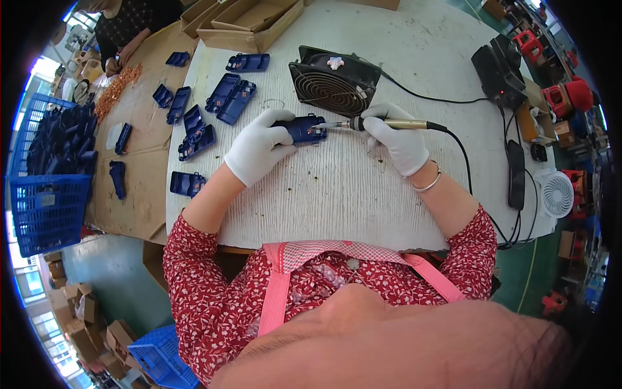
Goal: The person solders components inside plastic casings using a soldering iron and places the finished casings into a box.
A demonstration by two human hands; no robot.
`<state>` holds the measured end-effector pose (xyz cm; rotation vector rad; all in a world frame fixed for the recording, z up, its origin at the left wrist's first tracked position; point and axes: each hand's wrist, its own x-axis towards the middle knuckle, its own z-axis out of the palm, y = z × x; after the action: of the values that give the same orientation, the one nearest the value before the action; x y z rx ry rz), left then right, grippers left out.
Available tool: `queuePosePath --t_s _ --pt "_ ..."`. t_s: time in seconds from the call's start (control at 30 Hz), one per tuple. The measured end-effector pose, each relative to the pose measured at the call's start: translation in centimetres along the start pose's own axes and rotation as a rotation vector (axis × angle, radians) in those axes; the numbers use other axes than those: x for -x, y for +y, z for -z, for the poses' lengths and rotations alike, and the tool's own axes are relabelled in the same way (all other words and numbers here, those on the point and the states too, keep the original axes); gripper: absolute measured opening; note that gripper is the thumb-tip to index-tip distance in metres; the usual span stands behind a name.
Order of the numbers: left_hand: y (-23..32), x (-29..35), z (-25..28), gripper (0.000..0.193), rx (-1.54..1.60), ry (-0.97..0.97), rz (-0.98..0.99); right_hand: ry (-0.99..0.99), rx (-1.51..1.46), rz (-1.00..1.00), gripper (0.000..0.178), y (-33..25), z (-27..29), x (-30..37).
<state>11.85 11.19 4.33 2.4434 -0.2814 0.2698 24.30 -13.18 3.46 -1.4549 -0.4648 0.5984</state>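
In the middle of the white table, my gloved left hand (260,144) is closed on the left end of a dark blue plastic housing (302,130). My gloved right hand (397,139) grips a soldering iron (405,124) like a pen, its cord trailing off to the right. The iron's tip points left and reaches the right end of the housing, where small metal parts show; whether it touches them is too small to tell. Just behind the housing stands a black fan (335,81) with a round grille. Several more blue housings (236,102) lie to the left of my left hand.
A blue basket (50,201) heaped with dark blue parts stands at the far left. Cardboard boxes (249,29) sit at the back edge. At the right are a black soldering station (497,68), a power adapter (516,175) and a small white fan (556,194). Another person (126,29) works at the back left.
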Motion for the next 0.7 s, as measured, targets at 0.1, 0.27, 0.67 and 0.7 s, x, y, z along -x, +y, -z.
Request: queuePosePath --t_s 0.1,0.27,0.67,0.7 --pt "0.07 -0.04 0.07 0.014 -0.006 -0.005 0.011 0.004 0.018 0.006 0.015 -0.08 0.0 -0.07" --pt "-0.02 -0.12 0.02 0.014 -0.015 -0.002 -0.001 0.017 0.019 0.012 0.014 -0.12 -0.12 0.0" --pt "-0.01 0.15 -0.08 0.014 -0.03 -0.013 -0.003 -0.026 -0.006 0.014 0.011 0.12 0.11 0.15" --pt "-0.12 0.22 -0.1 0.014 -0.037 -0.017 -0.002 -0.028 -0.005 0.012 0.011 0.16 0.01 0.09"
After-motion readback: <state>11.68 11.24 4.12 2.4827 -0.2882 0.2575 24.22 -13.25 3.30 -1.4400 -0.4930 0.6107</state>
